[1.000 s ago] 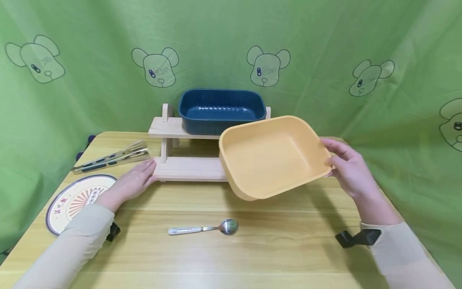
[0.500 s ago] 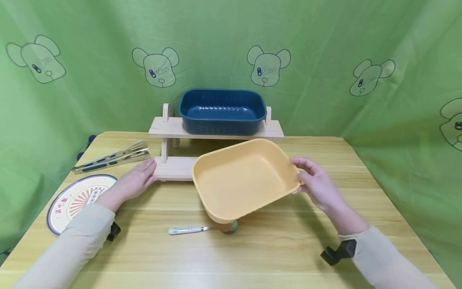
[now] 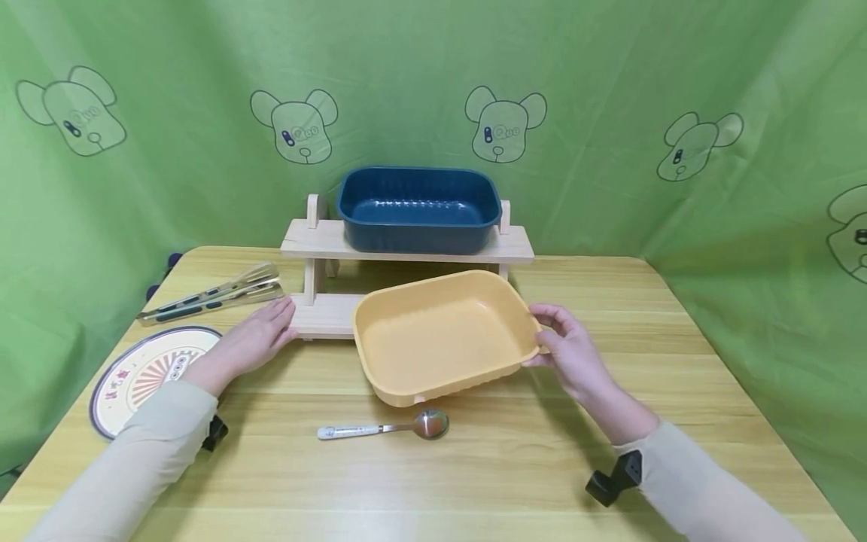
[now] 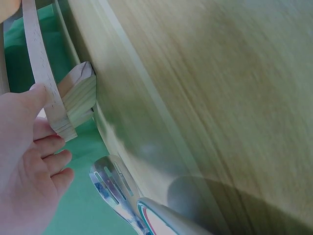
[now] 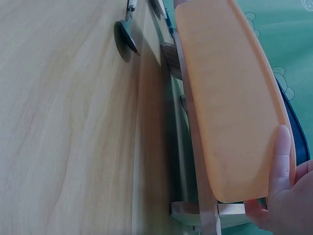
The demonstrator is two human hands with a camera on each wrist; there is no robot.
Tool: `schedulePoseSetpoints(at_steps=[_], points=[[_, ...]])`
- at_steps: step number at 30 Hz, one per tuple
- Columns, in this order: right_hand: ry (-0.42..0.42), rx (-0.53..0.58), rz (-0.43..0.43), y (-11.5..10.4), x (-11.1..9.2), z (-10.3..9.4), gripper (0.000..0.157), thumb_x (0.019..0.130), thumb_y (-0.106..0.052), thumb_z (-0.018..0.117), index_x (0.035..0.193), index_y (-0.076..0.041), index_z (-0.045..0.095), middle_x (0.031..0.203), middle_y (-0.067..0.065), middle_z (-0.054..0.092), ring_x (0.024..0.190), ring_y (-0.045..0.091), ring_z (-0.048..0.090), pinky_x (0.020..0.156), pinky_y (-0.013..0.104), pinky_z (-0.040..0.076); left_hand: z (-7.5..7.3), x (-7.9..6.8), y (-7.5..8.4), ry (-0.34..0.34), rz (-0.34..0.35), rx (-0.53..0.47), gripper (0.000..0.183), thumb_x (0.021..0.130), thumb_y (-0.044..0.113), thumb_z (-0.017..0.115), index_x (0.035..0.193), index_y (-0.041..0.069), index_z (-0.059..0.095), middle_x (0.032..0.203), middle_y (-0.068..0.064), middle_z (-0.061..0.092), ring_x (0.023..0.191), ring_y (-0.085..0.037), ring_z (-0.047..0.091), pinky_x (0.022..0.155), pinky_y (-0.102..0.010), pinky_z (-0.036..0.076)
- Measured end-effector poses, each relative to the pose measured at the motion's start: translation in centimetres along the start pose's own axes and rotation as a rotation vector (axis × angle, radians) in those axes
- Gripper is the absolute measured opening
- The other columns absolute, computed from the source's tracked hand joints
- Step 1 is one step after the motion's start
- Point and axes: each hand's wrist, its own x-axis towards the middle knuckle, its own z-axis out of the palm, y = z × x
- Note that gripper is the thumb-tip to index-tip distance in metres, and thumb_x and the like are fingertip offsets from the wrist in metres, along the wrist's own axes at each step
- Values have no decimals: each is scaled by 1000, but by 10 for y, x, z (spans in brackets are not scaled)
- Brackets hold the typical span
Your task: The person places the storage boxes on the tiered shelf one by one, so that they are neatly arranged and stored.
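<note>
My right hand [image 3: 567, 350] pinches the right end of a yellow plastic basin [image 3: 447, 339], which tilts toward me in front of the wooden two-tier rack [image 3: 406, 251]. In the right wrist view, the thumb lies along the side of the basin [image 5: 234, 103] near its rim. My left hand [image 3: 247, 342] holds the left end of the rack's lower shelf [image 4: 43, 73], thumb on one face and fingers at the other. A dark blue basin [image 3: 420, 233] sits on the upper shelf. The yellow basin hides much of the lower shelf.
A spoon [image 3: 430, 424] lies on the wooden table [image 3: 488, 489], just in front of the yellow basin. At the left are metal tongs [image 3: 210, 297] and a round patterned plate [image 3: 145, 376], partly under my left forearm. A green curtain [image 3: 596, 150] hangs behind.
My right hand has brought the yellow basin left and lower, toward the front of the rack. The spoon, briefly overlapped by it, shows fully again. My left hand has stayed at the shelf end.
</note>
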Motion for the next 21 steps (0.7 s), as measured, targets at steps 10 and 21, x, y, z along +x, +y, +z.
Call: schedulePoseSetpoints(at_steps=[10,21], points=[[47,-18,23,3,7,-1,41,85,12,41,125,7,36,108,15,40,74,20,55,56,26,56,0,0,1,2,5,10,53,97,21,47,134,-15,32,140,-30,28,128,-43,27,107,-49,21],[72,-69,19,-5,10,-5,37,86,8,46,122,4,38,90,12,43,63,14,56,55,26,56,-1,0,1,-3,4,-1,53,97,21,47,134,-15,32,141,-29,27,129,-43,26,108,-49,20]])
